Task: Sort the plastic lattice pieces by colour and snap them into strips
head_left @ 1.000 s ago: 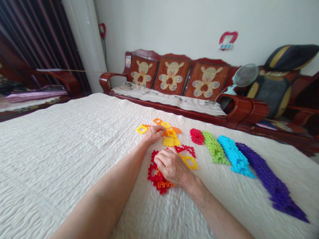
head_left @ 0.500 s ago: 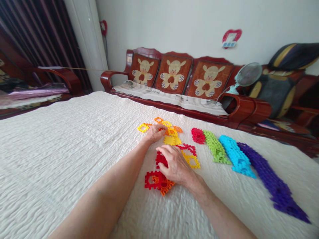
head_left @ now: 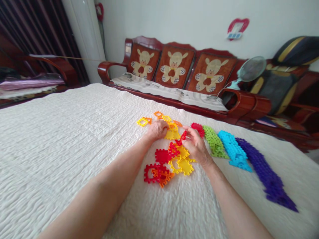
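Note:
Flat plastic building tiles lie on a cream quilted bedspread (head_left: 74, 139). My left hand (head_left: 157, 128) rests curled on a cluster of yellow and orange tiles (head_left: 171, 127). My right hand (head_left: 195, 146) pinches a red tile (head_left: 183, 136), lifted just above the cloth. Below the hands lies a loose heap of red, orange and yellow tiles (head_left: 165, 164). To the right sit sorted rows: a small red stack (head_left: 198, 127), a green row (head_left: 213, 142), a cyan row (head_left: 233, 149) and a long purple row (head_left: 265, 172).
A single yellow tile (head_left: 143, 121) lies left of my left hand. Behind the bed stands a dark wooden sofa (head_left: 174, 71) with cartoon cushions. A small fan (head_left: 250, 69) and a dark bag (head_left: 281, 79) are at the right. Curtains hang at the far left.
My right hand left the near red heap and moved up and right, now holding a red tile by the red stack. The heap is uncovered. The camera tilted slightly.

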Motion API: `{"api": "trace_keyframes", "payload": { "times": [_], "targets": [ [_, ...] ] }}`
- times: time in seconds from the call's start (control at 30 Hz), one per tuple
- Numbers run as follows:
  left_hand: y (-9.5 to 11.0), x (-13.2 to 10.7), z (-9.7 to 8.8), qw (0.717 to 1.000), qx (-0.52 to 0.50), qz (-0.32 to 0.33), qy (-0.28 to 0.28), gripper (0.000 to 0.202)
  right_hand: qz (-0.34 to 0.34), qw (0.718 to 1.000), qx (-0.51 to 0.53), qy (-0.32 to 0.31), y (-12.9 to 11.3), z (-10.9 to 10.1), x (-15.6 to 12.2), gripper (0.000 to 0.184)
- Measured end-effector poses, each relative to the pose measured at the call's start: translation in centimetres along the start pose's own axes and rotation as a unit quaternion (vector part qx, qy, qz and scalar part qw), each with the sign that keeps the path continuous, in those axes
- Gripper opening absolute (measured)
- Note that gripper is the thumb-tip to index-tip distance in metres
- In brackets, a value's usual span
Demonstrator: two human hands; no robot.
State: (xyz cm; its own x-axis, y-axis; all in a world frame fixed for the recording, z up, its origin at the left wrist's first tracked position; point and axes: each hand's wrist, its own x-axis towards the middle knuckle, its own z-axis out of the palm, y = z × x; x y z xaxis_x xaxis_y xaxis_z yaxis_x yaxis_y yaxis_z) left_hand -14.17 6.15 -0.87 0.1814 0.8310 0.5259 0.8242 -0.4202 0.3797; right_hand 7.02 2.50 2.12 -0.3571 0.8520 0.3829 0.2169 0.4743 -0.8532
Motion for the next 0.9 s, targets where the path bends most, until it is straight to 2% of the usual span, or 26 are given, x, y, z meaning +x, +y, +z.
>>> {"api": "trace_keyframes", "payload": {
  "times": [0.2,0.43,0.67,0.77,0.9],
  "targets": [
    [0.4,0.0,0.5,0.999,0.013,0.028,0.044,0.028,-0.002,1.0,0.027,0.013,0.3,-0.3,-0.1,0.041],
    [0.8,0.0,0.8,0.999,-0.012,0.049,-0.012,0.029,0.035,0.992,-0.036,0.114,2.3,-1.1,0.0,0.037],
    [0.9,0.0,0.8,0.999,-0.001,0.034,-0.006,0.028,0.063,0.98,-0.102,0.157,3.5,-0.9,0.3,0.043],
    [1.0,0.0,0.8,1.0,0.004,0.029,-0.005,0.027,0.074,0.983,-0.088,0.141,2.8,-0.5,0.1,0.042],
    [1.0,0.0,0.8,1.0,-0.006,0.022,0.011,0.028,0.09,0.995,0.012,0.046,1.6,-0.2,-0.2,0.041]
  ]
}}
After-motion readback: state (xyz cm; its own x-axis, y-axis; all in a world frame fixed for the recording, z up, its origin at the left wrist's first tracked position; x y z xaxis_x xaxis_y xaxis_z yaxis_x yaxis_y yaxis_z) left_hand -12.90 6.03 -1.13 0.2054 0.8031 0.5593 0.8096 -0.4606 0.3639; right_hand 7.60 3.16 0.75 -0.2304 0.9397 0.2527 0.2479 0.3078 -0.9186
